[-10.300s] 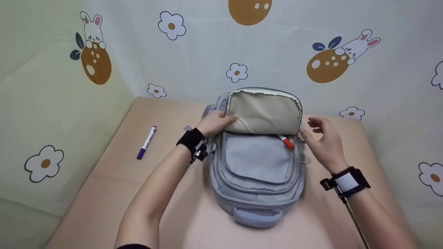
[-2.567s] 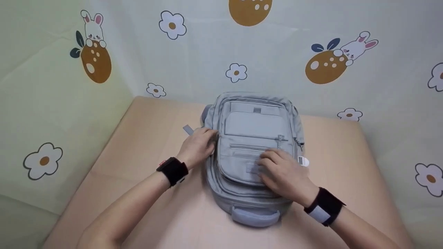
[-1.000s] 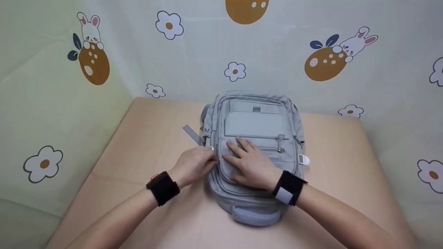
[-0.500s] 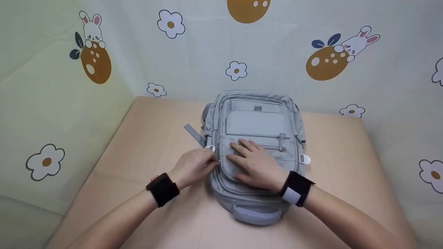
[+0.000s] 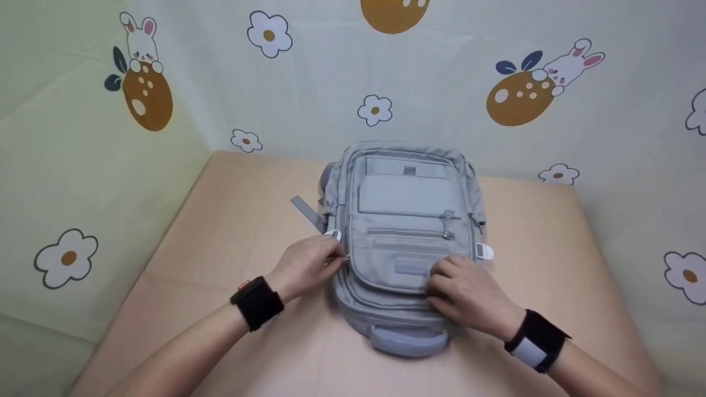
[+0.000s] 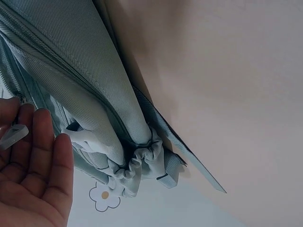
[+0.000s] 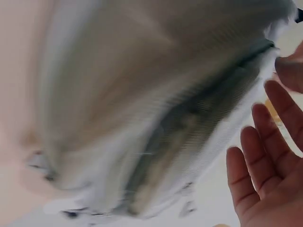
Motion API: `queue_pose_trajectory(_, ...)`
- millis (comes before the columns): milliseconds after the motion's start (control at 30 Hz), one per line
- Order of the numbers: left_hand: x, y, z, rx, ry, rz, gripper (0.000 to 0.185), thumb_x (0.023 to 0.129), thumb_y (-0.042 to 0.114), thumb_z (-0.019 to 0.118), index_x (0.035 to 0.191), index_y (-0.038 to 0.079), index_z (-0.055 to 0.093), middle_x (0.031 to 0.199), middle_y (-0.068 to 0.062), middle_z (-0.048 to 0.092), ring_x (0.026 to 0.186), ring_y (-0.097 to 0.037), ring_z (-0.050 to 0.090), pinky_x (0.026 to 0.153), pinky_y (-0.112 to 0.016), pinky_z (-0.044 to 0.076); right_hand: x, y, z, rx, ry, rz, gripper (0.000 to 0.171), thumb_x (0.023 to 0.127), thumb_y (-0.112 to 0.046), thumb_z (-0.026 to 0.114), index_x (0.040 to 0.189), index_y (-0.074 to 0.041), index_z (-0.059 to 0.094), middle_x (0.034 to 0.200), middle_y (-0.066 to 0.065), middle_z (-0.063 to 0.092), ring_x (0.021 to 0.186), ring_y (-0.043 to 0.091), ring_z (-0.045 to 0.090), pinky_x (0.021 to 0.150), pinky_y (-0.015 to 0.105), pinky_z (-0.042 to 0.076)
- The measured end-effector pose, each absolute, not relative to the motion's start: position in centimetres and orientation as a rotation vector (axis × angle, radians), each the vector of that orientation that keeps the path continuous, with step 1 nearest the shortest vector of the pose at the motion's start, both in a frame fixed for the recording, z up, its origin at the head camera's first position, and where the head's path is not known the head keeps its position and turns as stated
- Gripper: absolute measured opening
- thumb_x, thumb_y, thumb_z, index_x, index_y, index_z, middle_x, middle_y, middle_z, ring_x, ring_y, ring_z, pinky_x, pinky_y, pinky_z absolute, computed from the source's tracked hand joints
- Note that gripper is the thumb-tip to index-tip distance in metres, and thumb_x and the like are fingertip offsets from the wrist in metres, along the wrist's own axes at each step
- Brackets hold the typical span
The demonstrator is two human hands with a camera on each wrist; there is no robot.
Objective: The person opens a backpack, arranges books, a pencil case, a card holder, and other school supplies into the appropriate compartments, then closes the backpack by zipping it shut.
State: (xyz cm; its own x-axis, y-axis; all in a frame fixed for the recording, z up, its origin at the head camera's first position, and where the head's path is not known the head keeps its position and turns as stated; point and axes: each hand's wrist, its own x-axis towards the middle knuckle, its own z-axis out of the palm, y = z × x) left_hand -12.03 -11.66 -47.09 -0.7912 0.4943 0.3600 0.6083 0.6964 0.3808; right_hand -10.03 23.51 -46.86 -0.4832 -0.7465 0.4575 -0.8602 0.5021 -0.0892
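Observation:
A grey backpack [image 5: 408, 193] lies on its back with its carry handle [image 5: 408, 341] toward me, its front pocket flap lying down over the pocket. At the flap's left edge, my left hand [image 5: 310, 263] pinches a small zipper pull [image 5: 348, 257]; the left wrist view shows a translucent tab [image 6: 14, 136] at those fingers. My right hand [image 5: 469, 292] is by the flap's lower right edge, fingers slightly bent. In the right wrist view its fingers [image 7: 274, 142] extend beside a gap along the pocket's zip, with nothing between them; that view is blurred. The pocket's contents are hidden.
The backpack rests on a beige table [image 5: 231, 220] against patterned curtains [image 5: 309, 82]. A loose grey strap [image 5: 306, 212] sticks out at its left. White tags [image 5: 485, 251] hang at the bag's sides.
Ten seconds ago the flap stood raised, with a red-capped marker in the pocket and a purple-capped one on the table; neither shows now. My right hand has just lifted from the flap and shifted right.

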Motion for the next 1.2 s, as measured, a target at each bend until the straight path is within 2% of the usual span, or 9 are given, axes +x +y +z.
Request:
queue_pose_trajectory(200, -11.9, -11.5, -47.1, -0.868, -2.702, -0.720, 0.008, 0.091, 0.013, 0.074, 0.087, 0.017, 0.068, 0.081, 0.007, 0.060, 0.073, -0.010, 0.055, 0.065, -0.029, 0.050, -9.9, 25.3, -48.6, 1.245, -2.407, 0.388, 0.019, 0.078, -0.014, 0.085, 0.090, -0.017, 0.071, 0.094, -0.004, 0.063, 0.087, 0.019, 0.058, 0.073, 0.039, 0.049)
queue_pose_trajectory(533, -10.9, -11.2, -46.8, -0.945, -2.702, -0.661, 0.011, 0.089, 0.012, 0.074, 0.086, 0.016, 0.065, 0.079, 0.007, 0.060, 0.071, -0.011, 0.055, 0.061, -0.028, 0.048, -10.3, 25.0, -49.3, 1.267, -2.299, 0.294, 0.017, 0.077, -0.010, 0.082, 0.088, -0.013, 0.069, 0.087, -0.002, 0.065, 0.079, 0.020, 0.060, 0.066, 0.037, 0.051)
queue_pose_trajectory(733, -9.8, -10.4, -46.6, -1.013, -2.719, -0.662, 0.012, 0.089, 0.014, 0.075, 0.085, 0.017, 0.064, 0.079, 0.008, 0.059, 0.071, -0.010, 0.054, 0.059, -0.027, 0.047, -10.3, 24.9, -49.3, 1.272, -2.298, 0.294, 0.014, 0.079, -0.010, 0.079, 0.088, -0.012, 0.069, 0.087, -0.001, 0.066, 0.079, 0.020, 0.061, 0.067, 0.036, 0.053)
queue_pose_trajectory(967, -9.1, -9.3, -47.0, -1.074, -2.716, -0.674, 0.012, 0.088, 0.012, 0.075, 0.086, 0.018, 0.064, 0.080, 0.008, 0.061, 0.071, -0.009, 0.057, 0.059, -0.026, 0.048, -10.2, 25.0, -49.4, 1.257, -2.294, 0.317, 0.018, 0.077, -0.010, 0.083, 0.089, -0.013, 0.070, 0.088, -0.002, 0.066, 0.080, 0.019, 0.061, 0.068, 0.036, 0.053)
queue_pose_trajectory(1200, -9.0, -9.1, -47.2, -1.083, -2.709, -0.697, 0.015, 0.088, 0.011, 0.076, 0.086, 0.018, 0.064, 0.081, 0.009, 0.062, 0.073, -0.009, 0.058, 0.060, -0.026, 0.048, -10.0, 25.7, -49.0, 1.267, -2.315, 0.365, 0.016, 0.079, -0.013, 0.082, 0.090, -0.016, 0.070, 0.090, -0.005, 0.064, 0.083, 0.018, 0.059, 0.070, 0.036, 0.049)
